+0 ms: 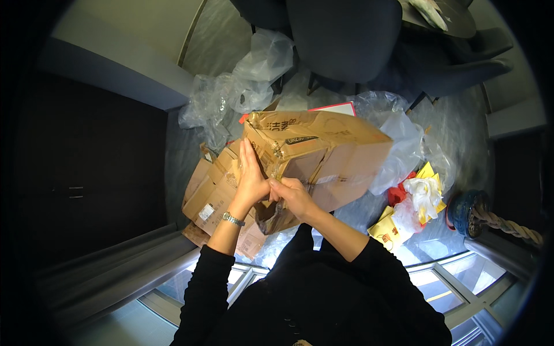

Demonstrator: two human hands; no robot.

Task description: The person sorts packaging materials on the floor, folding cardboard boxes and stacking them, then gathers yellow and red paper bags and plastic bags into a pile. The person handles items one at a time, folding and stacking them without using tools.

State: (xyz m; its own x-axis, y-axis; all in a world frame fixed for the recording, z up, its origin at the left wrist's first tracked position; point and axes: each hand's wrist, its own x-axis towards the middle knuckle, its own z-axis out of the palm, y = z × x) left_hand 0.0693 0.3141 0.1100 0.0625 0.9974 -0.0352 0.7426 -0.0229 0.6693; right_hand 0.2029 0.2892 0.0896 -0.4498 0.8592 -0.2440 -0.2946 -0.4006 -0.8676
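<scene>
A large brown cardboard box point(346, 151), taped and bearing printed writing, is tilted in front of me above the floor. Against its near end lies my left hand point(252, 179), fingers straight and flat along the cardboard, a metal watch on the wrist. My right hand point(294, 194) pinches the box's near edge by the torn tape, its thumb beside the left thumb. A dark gap shows at the lower near end, below the hands. Under and left of the box rest flattened cardboard cartons point(220, 203), partly covered by it.
Clear plastic bags point(233, 91) lie behind the box, with more plastic sheeting point(398, 151) to its right. Yellow paper bags point(385, 231) and white plastic point(422, 197) sit near a blue plant pot point(469, 214). Dark chairs point(346, 39) stand at the back; windows point(437, 289) are behind me.
</scene>
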